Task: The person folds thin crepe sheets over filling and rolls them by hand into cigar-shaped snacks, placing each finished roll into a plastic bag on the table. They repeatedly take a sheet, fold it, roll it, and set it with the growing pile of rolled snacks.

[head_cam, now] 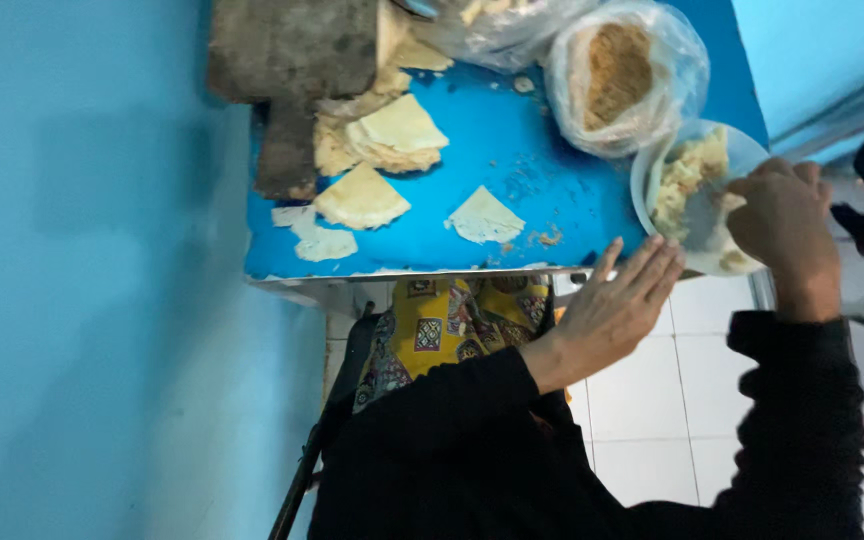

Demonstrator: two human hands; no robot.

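Observation:
A clear bowl (742, 150) of pale yellowish crumbly filling (687, 175) overhangs the right end of a blue table (512, 150). My right hand (782, 225) reaches into the bowl from the right with its fingers curled down into the filling; what they hold is hidden. My left hand (617, 300) is held flat with fingers straight and together, just beside the bowl's near rim at the table's front edge, holding nothing. Both arms wear black sleeves.
Several folded pale dough triangles (397, 135) and scraps (484, 217) lie on the table. A plastic bag of brown crumbs (617, 75) stands behind the bowl, next to another bag (497, 25). A worn grey board (292, 60) sits at the back left. Yellow patterned cloth (447, 325) covers my lap; white floor tiles lie to the right.

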